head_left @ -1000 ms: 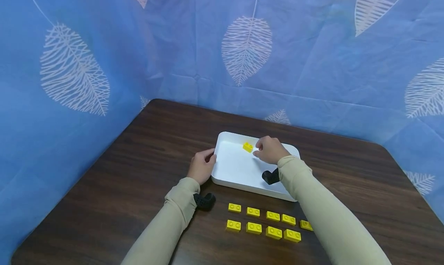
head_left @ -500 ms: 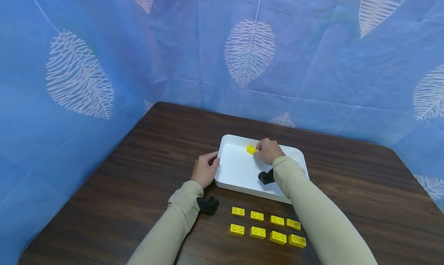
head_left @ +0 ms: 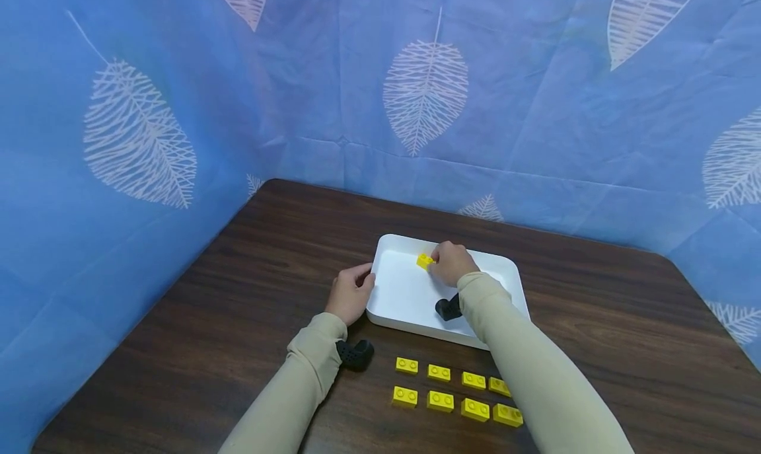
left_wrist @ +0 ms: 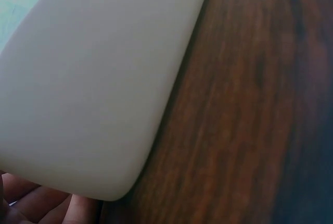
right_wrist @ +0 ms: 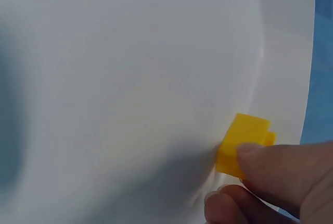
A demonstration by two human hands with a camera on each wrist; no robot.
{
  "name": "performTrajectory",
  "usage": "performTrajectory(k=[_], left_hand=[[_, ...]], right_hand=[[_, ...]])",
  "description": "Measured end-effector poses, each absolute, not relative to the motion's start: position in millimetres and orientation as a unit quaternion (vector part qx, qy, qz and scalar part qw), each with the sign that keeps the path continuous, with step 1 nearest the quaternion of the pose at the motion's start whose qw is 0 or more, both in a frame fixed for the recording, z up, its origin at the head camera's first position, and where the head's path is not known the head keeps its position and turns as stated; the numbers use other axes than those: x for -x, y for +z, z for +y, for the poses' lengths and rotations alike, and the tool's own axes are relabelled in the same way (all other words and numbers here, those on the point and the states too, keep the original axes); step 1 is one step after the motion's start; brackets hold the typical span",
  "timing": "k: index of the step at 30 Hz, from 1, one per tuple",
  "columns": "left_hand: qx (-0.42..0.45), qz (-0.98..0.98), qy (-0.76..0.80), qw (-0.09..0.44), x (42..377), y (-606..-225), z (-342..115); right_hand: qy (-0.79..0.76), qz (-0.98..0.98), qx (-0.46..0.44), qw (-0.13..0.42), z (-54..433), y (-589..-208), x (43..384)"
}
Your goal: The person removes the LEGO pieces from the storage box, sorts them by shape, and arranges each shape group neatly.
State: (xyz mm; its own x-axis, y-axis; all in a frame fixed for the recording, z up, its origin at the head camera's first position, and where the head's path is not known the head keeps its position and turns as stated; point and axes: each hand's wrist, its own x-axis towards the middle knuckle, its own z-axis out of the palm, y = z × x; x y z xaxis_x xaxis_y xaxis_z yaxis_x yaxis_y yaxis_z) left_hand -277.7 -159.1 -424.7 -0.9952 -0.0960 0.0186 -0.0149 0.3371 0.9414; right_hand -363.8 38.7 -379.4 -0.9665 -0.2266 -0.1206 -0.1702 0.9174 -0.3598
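Inside the white tray, toward its back wall, lies a yellow toy brick with studs. My right hand pinches it; in the right wrist view the thumb presses on one side of the brick. The fingertips behind it are partly hidden. At the tray's left end, my left hand rests with relaxed fingers touching the outer wall. In the left wrist view the fingers show at the tray's edge, partly cut off.
Several yellow toy bricks stand in two rows on the dark wooden table, in front of the tray. The right sleeve covers part of the row's right end. A blue leaf-print cloth hangs behind the table.
My right hand has moved left to the brick in the tray and now pinches it. The brick has shifted slightly left. My left hand stays at the tray's left end.
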Motion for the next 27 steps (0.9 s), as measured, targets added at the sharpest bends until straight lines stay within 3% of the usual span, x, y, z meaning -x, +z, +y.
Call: performTrajectory(k=[10, 20, 23, 27], left_hand=[[-0.03, -0.816, -0.575, 0.038, 274.7, -424.3, -158.4], [-0.036, -0.816, -0.575, 0.04, 276.2, -424.1, -157.3], [-0.04, -0.816, -0.576, 0.034, 276.2, -424.6, -156.9], [-0.038, -0.817, -0.575, 0.031, 276.1, -425.1, -156.6]], right_hand=[[-0.207, 0.967, 0.132, 0.062, 62.6, -359.5, 340.6], [-0.219, 0.955, 0.197, 0.023, 120.4, -330.0, 276.6], [-0.214, 0.953, 0.211, 0.03, 141.1, -325.2, 247.4], [-0.223, 0.944, 0.227, 0.093, 173.1, -328.1, 214.1]])
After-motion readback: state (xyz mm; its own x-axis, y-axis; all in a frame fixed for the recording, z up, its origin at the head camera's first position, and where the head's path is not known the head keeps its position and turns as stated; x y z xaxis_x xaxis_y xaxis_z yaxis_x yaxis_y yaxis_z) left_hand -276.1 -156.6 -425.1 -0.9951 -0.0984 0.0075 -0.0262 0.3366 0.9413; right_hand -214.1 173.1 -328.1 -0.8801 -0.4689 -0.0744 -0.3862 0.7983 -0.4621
